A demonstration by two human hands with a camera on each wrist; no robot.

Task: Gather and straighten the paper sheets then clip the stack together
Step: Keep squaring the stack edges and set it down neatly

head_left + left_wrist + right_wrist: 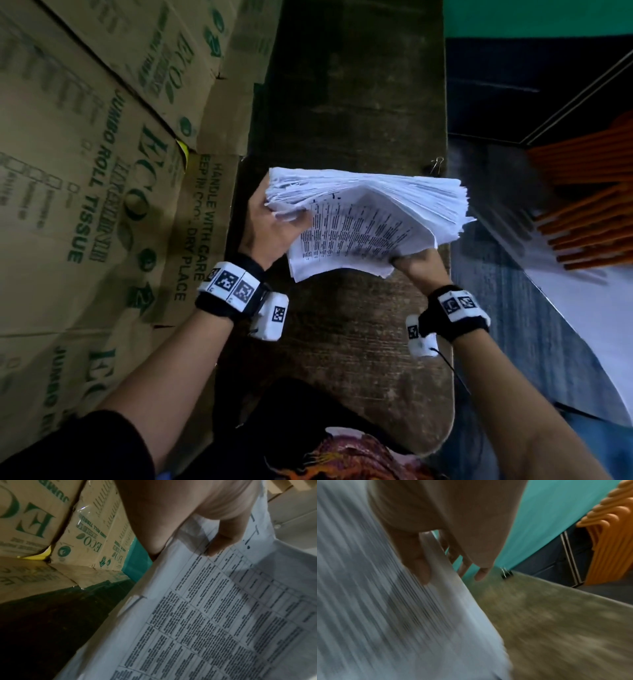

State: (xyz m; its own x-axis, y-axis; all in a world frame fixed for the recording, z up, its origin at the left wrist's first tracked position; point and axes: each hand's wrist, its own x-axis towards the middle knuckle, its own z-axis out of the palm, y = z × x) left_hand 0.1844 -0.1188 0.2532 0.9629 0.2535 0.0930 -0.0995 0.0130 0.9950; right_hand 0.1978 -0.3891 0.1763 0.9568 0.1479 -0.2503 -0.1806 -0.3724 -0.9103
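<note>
A thick, uneven stack of printed paper sheets (370,219) is lifted above the dark wooden table (342,325), its edges fanned and bent. My left hand (274,222) grips the stack's left end, thumb on the printed top sheet (214,608). My right hand (416,263) holds the near right corner from below, thumb pressed on the paper (393,601); that view is blurred. A black binder clip (436,167) with silver handles lies on the table just beyond the stack, by the right edge, and shows as a binder clip (506,573) past my fingers.
Cardboard boxes (85,171) printed with green lettering stand along the table's left side. Orange rods (589,212) and a white sheet (589,325) lie lower down to the right, beyond the table's right edge. A teal wall (537,17) is at the far end.
</note>
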